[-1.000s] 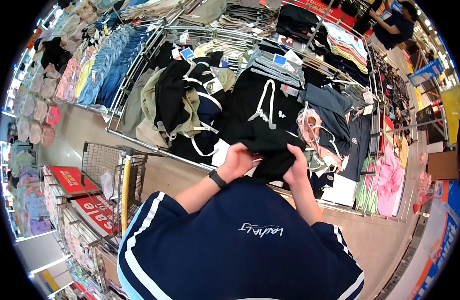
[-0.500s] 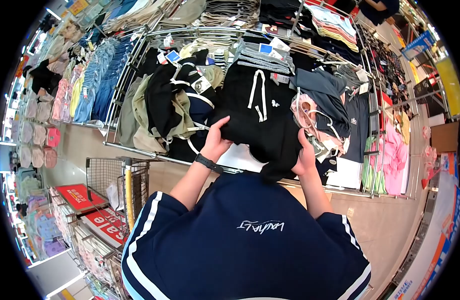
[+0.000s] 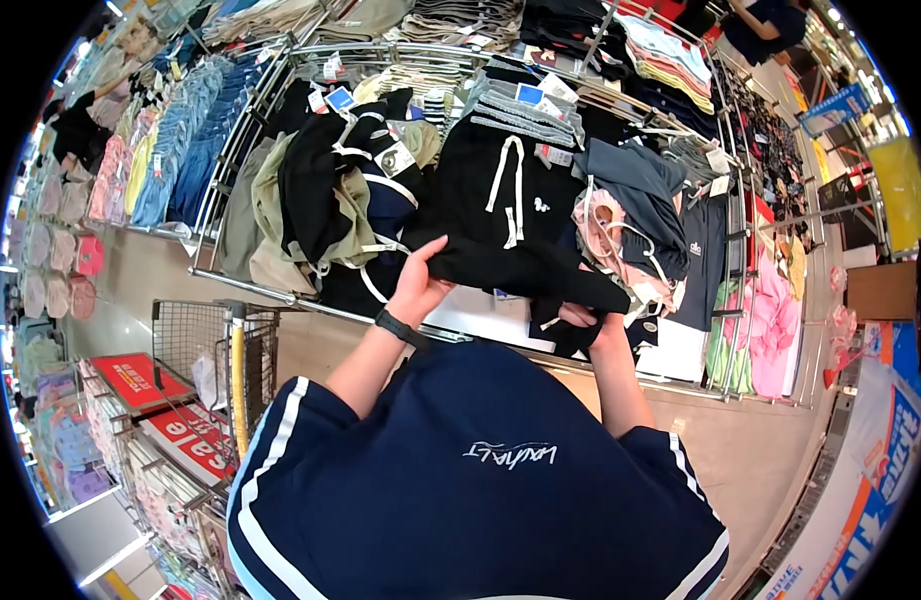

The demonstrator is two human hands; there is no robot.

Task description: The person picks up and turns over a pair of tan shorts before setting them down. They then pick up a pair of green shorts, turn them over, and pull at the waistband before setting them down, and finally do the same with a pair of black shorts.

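Black drawstring pants with a white cord lie over the front of the rack, their lower part lifted toward me. My left hand, with a dark watch at its wrist, grips the near left edge of the cloth. On the other side my right hand holds the right end from below, its fingers partly hidden by the folded fabric. Left of the pants is a heap of black and olive clothes with white cords and tags. To the right, a pink garment lies beside dark grey clothing.
The metal rack rail runs along the front of the display. Folded grey clothes are stacked behind the pants. A wire cart stands at left near red sale signs. Another person is at the far upper right.
My right hand has turned under the cloth, and the right end of the pants is now folded over it. The left hand keeps its grip. The view has shifted slightly.
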